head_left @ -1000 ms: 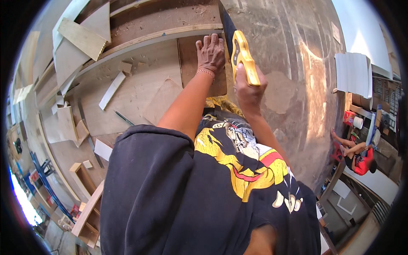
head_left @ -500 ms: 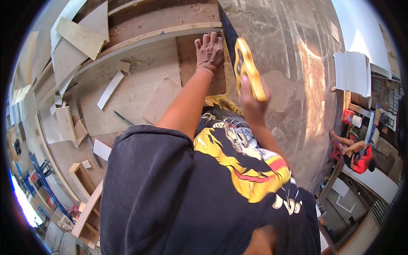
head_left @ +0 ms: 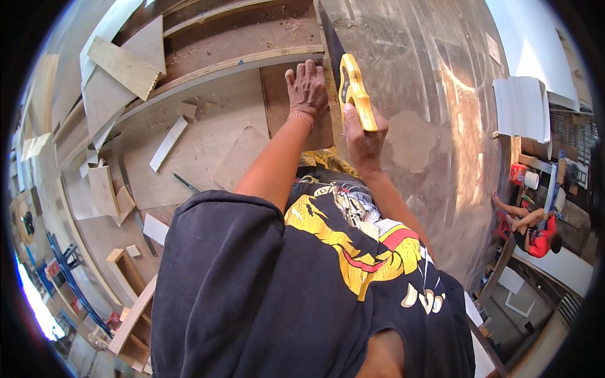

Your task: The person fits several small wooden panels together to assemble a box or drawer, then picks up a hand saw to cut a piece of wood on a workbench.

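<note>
My right hand [head_left: 364, 135] grips the yellow handle of a hand saw [head_left: 354, 91], whose dark blade runs up and away along the right edge of a brown board [head_left: 277, 94]. My left hand [head_left: 307, 91] lies flat, fingers spread, on that board and presses it down onto the plywood workbench [head_left: 208, 135]. Both forearms reach up from my dark printed shirt, which fills the lower middle of the view.
Wood offcuts [head_left: 123, 66], a white strip [head_left: 169, 143] and a pencil [head_left: 186, 183] lie on the bench at left. Small wooden boxes [head_left: 129, 277] stand lower left. Bare dusty floor [head_left: 428, 126] stretches right. A person in red [head_left: 535, 233] sits at the far right.
The saw has slid back and forth along the board's edge, and my right hand now sits slightly lower. My left hand has stayed flat on the board.
</note>
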`<state>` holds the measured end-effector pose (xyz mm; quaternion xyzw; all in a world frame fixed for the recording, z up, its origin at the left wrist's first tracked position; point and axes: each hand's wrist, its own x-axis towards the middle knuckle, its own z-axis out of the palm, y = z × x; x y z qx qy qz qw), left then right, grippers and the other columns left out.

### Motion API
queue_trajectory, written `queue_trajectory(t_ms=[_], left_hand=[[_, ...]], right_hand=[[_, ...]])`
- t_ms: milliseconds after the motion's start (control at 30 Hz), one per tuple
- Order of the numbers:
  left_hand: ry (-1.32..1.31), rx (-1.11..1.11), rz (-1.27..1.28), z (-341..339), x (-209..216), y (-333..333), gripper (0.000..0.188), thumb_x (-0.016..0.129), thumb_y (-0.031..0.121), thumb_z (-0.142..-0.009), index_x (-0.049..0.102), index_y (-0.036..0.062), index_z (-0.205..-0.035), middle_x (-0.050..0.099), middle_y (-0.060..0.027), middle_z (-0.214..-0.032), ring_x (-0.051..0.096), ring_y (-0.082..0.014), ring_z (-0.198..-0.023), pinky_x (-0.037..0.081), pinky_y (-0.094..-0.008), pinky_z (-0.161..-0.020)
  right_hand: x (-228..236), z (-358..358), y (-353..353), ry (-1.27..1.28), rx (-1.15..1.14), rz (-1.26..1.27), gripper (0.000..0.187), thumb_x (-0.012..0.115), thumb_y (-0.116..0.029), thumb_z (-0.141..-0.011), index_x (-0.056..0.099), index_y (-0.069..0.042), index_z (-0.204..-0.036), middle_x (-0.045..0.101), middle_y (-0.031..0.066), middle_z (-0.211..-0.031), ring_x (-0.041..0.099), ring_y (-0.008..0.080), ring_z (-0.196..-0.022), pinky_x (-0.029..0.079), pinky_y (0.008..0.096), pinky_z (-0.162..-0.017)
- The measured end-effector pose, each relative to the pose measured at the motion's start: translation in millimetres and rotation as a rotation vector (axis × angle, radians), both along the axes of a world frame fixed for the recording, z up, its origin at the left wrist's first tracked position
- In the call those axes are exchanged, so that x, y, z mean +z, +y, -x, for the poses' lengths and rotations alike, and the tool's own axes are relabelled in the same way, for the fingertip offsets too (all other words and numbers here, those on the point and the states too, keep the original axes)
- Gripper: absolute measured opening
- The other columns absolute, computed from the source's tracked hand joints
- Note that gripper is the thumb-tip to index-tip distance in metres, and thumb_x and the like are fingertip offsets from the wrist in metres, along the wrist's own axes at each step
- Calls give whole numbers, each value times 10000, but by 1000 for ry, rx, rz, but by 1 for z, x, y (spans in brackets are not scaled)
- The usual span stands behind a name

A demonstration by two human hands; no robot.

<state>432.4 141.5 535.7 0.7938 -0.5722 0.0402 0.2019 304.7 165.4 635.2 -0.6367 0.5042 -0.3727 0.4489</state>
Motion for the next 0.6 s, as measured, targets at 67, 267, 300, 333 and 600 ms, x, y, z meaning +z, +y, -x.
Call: queue_trajectory(t_ms=[67,267,300,333,600], left_hand=[[16,17,-7,-1,-3,2,230,493,141,-725,560,56,-928,455,-98,-986,417,-235,-1017,269,-431,-850],[-93,-71,133,-3,-8,-1,235,487,146,-748,568,44,-943,486,-102,-997,449,-250,-1048,308,-415,-888],[-118,-110,197,-4,-10,-2,226,486,148,-753,568,43,-935,492,-104,-988,462,-254,-1038,323,-406,-888],[-108,-117,159,-5,-11,-3,217,485,148,-755,567,42,-926,496,-106,-981,471,-257,-1019,337,-397,-877],[-96,-50,51,-1,-3,-8,149,505,135,-736,548,72,-865,492,-96,-954,482,-245,-924,386,-353,-786]], right_hand=[[5,-7,0,-60,20,0,177,602,-136,-810,547,16,-738,503,95,-571,470,157,-503,390,315,-494],[7,-4,-11,-101,74,-19,161,596,-117,-821,553,21,-751,507,44,-579,443,94,-526,380,279,-483],[6,-2,-15,-149,77,-77,161,598,-118,-819,554,21,-753,513,57,-580,455,108,-519,383,282,-483],[5,-1,-17,-197,79,-134,161,599,-119,-817,554,22,-754,520,70,-580,466,121,-512,385,285,-484],[20,8,17,43,86,131,155,612,-118,-807,548,14,-756,486,77,-546,470,113,-491,382,308,-458]])
